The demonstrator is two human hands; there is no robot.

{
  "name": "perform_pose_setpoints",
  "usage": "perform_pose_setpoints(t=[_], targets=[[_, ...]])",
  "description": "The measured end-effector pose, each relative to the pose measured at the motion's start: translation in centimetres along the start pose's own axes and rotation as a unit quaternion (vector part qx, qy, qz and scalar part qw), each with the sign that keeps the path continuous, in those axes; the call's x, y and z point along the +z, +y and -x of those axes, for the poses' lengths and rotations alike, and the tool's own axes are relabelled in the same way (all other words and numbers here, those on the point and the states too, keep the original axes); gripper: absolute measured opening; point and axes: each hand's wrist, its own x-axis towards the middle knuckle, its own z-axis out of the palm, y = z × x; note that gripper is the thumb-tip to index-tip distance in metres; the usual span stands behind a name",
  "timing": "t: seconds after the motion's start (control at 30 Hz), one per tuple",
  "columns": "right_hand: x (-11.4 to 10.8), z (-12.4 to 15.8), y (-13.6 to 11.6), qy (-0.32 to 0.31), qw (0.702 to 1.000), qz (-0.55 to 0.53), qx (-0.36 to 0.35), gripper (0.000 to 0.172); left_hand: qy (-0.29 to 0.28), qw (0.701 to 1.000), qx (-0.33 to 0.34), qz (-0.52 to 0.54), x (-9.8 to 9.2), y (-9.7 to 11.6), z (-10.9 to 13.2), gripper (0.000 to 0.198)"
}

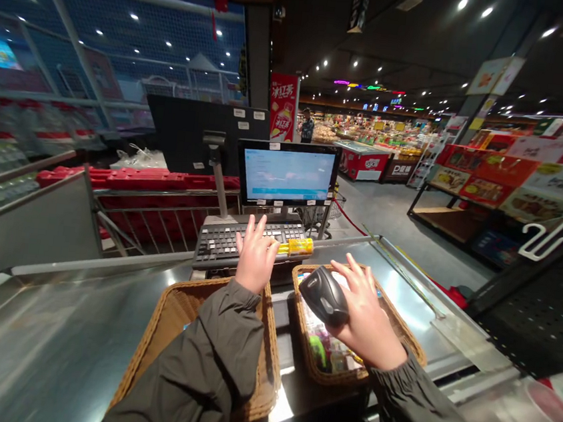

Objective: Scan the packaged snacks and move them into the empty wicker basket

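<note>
I stand at a shop checkout counter. My left hand (256,252) lies flat on the black keyboard (228,240), fingers spread toward its right half. A yellow packet (298,246) rests at the keyboard's right end. My right hand (366,314) holds a dark barcode scanner (325,295) over a wicker basket (402,331) filled with small goods. The fingers of that hand stretch forward past the scanner. A lit till screen (286,173) stands behind the keyboard. An empty wicker basket (169,323) sits under my left forearm.
The steel counter (57,335) runs left and right. Red shopping baskets (154,181) are stacked behind a rail. A black pegboard with a white hook (550,242) stands at right. Shelves of boxed goods (497,173) line the aisle. A person (307,128) stands far off.
</note>
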Motion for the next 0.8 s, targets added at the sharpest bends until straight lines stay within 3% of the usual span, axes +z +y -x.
perform_pose_setpoints(t=[0.57, 0.8], targets=[[0.7, -0.8, -1.0, -0.009, 0.999, -0.047, -0.017, 0.052, 0.002, 1.0, -0.03, -0.006, -1.3, -2.3, 0.8, 0.027], [1.5, -1.9, -0.4, -0.031, 0.997, -0.075, -0.009, 0.052, 0.003, 0.999, -0.048, -0.009, -1.1, -4.6, 1.7, 0.028]])
